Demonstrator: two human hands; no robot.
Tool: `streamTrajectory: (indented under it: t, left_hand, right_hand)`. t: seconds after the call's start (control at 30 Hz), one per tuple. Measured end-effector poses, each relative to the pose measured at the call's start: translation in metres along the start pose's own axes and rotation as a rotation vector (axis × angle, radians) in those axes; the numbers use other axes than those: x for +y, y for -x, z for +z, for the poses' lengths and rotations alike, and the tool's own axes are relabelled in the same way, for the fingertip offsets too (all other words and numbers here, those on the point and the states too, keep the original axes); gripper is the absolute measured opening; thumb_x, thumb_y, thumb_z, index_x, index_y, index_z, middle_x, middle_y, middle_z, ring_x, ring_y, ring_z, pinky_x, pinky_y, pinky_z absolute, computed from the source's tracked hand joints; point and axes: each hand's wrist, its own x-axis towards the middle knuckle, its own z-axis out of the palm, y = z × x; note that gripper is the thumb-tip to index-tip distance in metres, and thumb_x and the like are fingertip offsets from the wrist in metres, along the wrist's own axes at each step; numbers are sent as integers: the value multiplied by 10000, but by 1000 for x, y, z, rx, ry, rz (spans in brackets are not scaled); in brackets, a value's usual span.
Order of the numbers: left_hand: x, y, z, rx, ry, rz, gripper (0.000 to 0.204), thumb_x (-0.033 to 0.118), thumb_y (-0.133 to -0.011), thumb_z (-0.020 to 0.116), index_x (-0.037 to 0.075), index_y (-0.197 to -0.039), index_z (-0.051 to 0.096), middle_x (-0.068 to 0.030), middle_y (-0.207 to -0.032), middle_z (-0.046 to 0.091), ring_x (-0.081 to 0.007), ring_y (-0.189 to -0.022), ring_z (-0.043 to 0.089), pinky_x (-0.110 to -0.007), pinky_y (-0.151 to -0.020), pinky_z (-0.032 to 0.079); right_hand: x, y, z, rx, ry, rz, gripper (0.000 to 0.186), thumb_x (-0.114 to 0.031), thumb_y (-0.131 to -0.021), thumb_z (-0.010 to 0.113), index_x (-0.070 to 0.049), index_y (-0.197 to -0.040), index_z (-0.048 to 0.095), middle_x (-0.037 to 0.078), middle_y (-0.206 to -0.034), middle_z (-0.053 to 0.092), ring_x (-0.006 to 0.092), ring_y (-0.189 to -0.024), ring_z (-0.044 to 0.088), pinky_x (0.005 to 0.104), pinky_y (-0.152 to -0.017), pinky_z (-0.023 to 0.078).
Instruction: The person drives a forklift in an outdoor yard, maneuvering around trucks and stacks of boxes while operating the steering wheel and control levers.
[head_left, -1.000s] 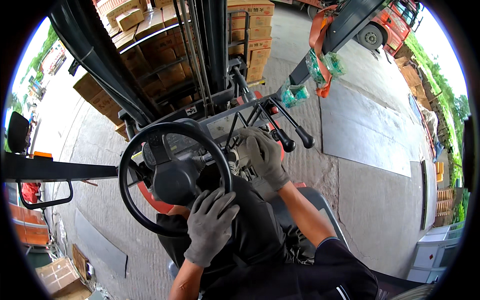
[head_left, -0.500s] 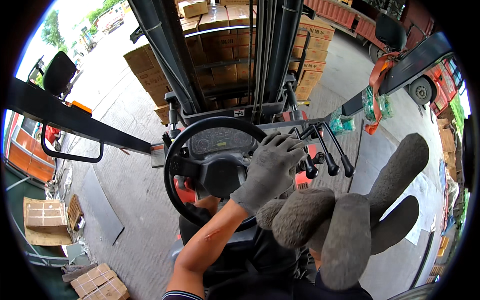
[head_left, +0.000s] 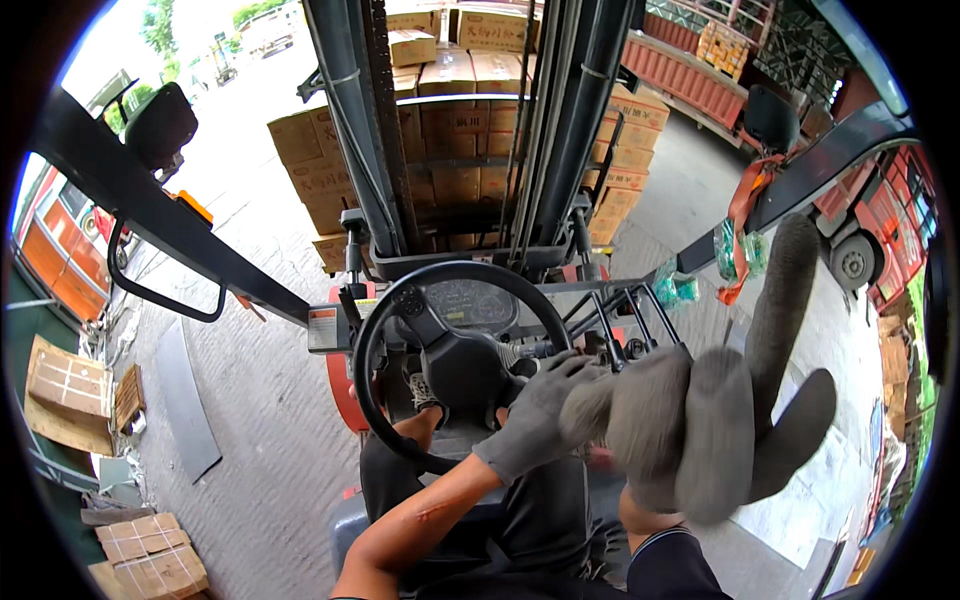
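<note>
My left hand (head_left: 535, 420), in a grey glove, reaches across over the lower right rim of the black steering wheel (head_left: 372, 350). Its fingers are stretched out, their tips partly hidden behind my right hand (head_left: 690, 435). That hand is raised close to the camera in a grey glove, open with fingers spread, some of them smeared by motion. Whether the two gloves touch, I cannot tell. Behind the right hand stand several black control levers (head_left: 607, 330), their knobs partly covered by it. A dashboard (head_left: 465, 305) sits behind the wheel.
Ahead, the forklift mast (head_left: 560, 130) stands before stacked cardboard cartons (head_left: 315, 165). Side posts (head_left: 215, 260) frame the cab, with an orange strap (head_left: 740, 220) on the right one. Red trucks (head_left: 690, 80) stand beyond. Cartons (head_left: 160, 555) and a grey sheet (head_left: 190, 405) lie at left.
The view has shifted. My left hand has come back from the wheel's upper right rim to its lower right. My right hand has moved a little right and up, its fingers still spread.
</note>
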Motion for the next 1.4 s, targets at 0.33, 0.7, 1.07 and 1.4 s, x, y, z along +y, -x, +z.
streamTrajectory:
  t: [0.33, 0.7, 1.07, 1.4]
  left_hand:
    - [104, 109, -2, 100, -100, -133, 315, 130, -821, 834, 157, -1131, 788, -32, -1397, 753, -298, -1364, 693, -536, -1233, 503]
    - [39, 76, -50, 534, -461, -292, 244, -70, -831, 705, 91, -972, 822, -85, -1165, 840, -360, -1225, 768, -506, -1103, 572]
    - [-14, -85, -8, 329, -440, -237, 237, 21, -918, 673, 132, -989, 871, -50, -1096, 859, -306, -1093, 792, -466, -1031, 600]
    - [74, -47, 98, -134, -281, -10, 250, 83, -894, 761, 120, -1137, 807, -59, -1214, 800, -272, -1283, 718, -460, -1195, 503]
  right_hand:
    - [-38, 117, -163, 545, 1498, 278, 180, -74, -1117, 632, -14, -1246, 743, 123, -1234, 808, 248, -1059, 777, 409, -918, 592]
    - [-50, 242, -301, 478, 1611, 349, 155, -119, -1084, 669, -42, -1160, 780, 155, -1109, 801, 369, -1044, 763, 459, -893, 591]
    - [-103, 288, -321, 413, 1798, 260, 280, -59, -1113, 603, 4, -1348, 743, 192, -1291, 784, 277, -987, 792, 377, -860, 608]
    - [-96, 315, -314, 543, 1739, 417, 338, -21, -1128, 573, -35, -1413, 753, 174, -1345, 799, 284, -1231, 774, 374, -1042, 584]
